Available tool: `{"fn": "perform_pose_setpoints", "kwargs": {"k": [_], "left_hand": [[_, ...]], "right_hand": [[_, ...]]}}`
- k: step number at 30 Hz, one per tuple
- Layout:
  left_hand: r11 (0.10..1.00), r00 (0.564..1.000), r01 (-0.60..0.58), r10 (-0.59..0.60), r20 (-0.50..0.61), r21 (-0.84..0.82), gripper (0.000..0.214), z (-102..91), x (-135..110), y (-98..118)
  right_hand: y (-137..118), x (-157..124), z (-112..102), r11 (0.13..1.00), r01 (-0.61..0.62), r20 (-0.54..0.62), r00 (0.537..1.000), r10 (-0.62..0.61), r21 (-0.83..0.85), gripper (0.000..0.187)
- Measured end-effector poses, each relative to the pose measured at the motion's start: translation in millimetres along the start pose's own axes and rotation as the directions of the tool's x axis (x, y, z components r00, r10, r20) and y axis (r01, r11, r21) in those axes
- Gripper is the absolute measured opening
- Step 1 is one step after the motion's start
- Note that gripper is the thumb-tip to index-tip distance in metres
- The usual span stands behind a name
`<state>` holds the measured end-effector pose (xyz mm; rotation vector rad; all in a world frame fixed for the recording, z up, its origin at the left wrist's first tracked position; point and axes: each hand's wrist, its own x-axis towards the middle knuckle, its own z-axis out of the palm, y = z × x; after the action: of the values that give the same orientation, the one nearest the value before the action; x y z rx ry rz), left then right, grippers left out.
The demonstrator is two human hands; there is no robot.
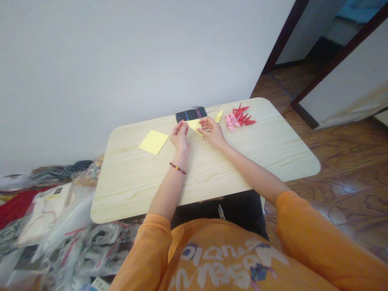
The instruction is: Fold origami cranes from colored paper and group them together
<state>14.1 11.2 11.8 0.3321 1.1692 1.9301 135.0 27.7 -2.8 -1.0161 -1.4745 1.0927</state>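
Observation:
A folded piece of yellow paper (194, 125), roughly triangular, is held up between both hands over the far middle of the table. My left hand (180, 136) pinches its left corner. My right hand (211, 130) grips the right side with thumb and fingers, which cover part of it. Left of my hands lies a flat yellow square of paper (153, 142). Just beyond them is a dark phone (190, 114) with a lit screen. To the right sit a yellow folded paper piece (218, 116), pink origami cranes (233, 121) and red origami cranes (241, 114).
The pale wooden table (136, 182) has rounded corners and stands against a white wall (136, 60). Clothes and plastic-wrapped bags (60, 230) are piled on the floor at left. A doorway and wooden floor (342, 157) are to the right. A thin cable runs near the phone.

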Motion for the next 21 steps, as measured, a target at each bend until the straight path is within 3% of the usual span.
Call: {"fn": "perform_pose_setpoints", "kwargs": {"k": [5, 10, 14, 17, 21], "left_hand": [[0.993, 0.995, 0.033, -0.043, 0.085, 0.115, 0.022, -2.3, -4.1, 2.2], [0.984, 0.993, -0.019, -0.003, 0.118, 0.179, 0.029, -3.0, -4.1, 4.0], [0.984, 0.985, -0.047, 0.018, 0.170, 0.171, 0.034, -2.1, -3.0, 4.5], [0.987, 0.976, -0.042, 0.008, 0.216, 0.155, 0.035, -2.8, -0.3, 5.9], [0.971, 0.966, -0.135, 0.085, 0.245, 0.197, 0.032, -7.1, 3.0, 8.6]], "right_hand": [[1.2, -0.8, -2.1, 0.997, 0.028, -0.024, 0.999, -0.030, -0.079, 0.040], [-0.1, -2.4, -3.0, 0.997, -0.018, -0.024, 1.000, 0.016, -0.076, 0.043], [-3.8, -2.3, -2.9, 0.986, -0.142, 0.055, 0.989, 0.138, 0.083, 0.041], [-5.7, 0.2, -3.6, 0.921, -0.280, 0.148, 0.958, 0.247, 0.270, 0.033], [-5.0, 4.8, -6.1, 0.815, -0.381, 0.071, 0.918, 0.391, 0.437, 0.014]]}}
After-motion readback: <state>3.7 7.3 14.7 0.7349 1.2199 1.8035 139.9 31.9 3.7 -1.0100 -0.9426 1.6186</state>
